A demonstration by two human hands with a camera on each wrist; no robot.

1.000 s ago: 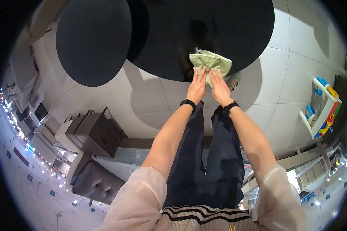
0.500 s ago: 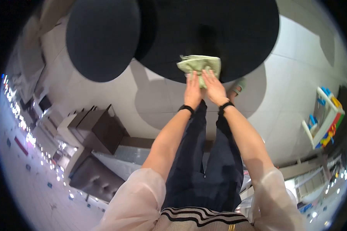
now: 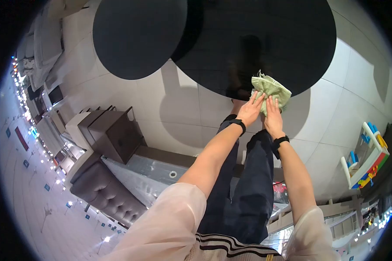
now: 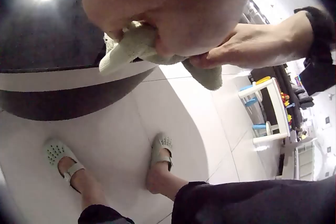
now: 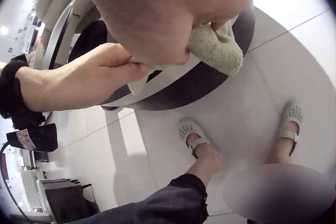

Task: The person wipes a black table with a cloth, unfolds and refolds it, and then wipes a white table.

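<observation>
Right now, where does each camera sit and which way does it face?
Head: worn on the head, facing forward and down at the black table; the left hand, right hand, both arms and dark trousers show.
Left wrist: faces past the left hand, close up, to the right hand, cloth and floor.
Right wrist: the reverse, left hand beyond.
Both wrist views share the cloth and both shoes.

Your cloth is showing pale green against the black surface. You are wearing dark trousers, pale sleeves, black wristbands, a black-striped top and dark-dotted grey-green shoes. The white frame is showing blue, yellow, red and green.
</observation>
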